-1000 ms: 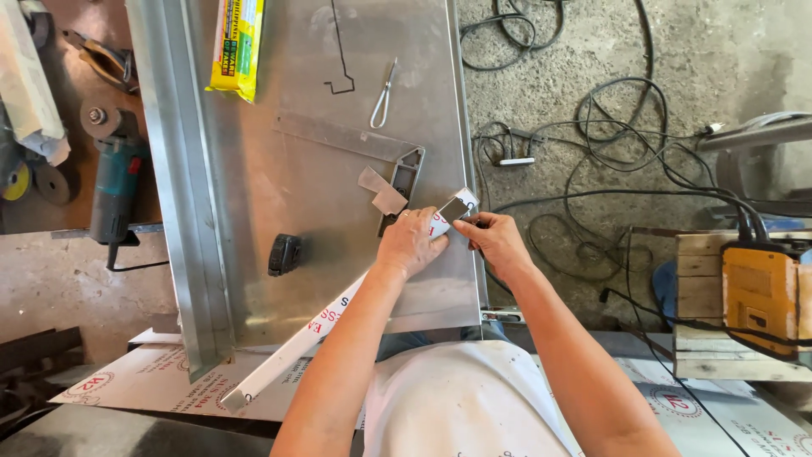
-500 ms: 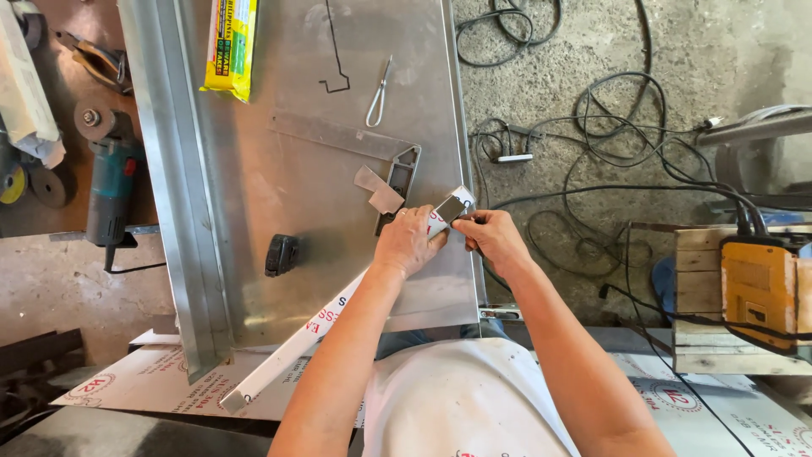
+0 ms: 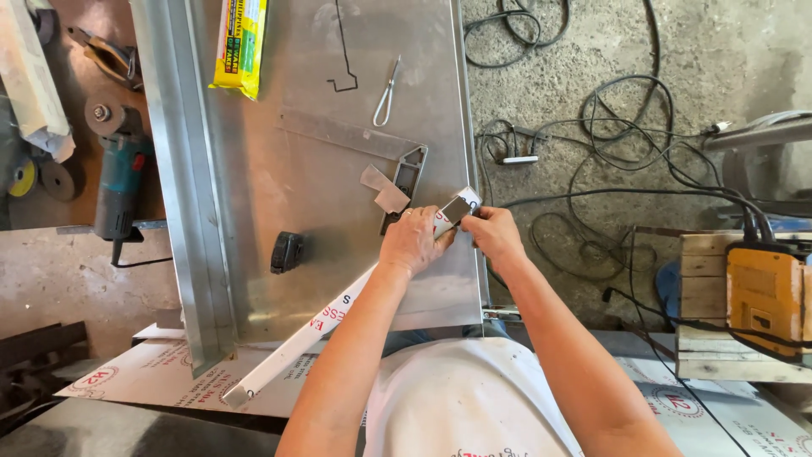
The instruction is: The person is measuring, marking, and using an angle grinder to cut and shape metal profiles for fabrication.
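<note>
Since earlier: hands barely shift | white strip [image 3: 338, 313] runs near-left to far-right | left hand [image 3: 414, 243] grips it, right hand [image 3: 493, 234] pinches its far end, both equally near.

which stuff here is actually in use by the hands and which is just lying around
In hand:
left hand and right hand, both gripping the end of the long white strip
metal sheet under it

Lying about:
yellow packet
angle grinder
small black object
wire clip
cables on the floor
yellow machine
</note>
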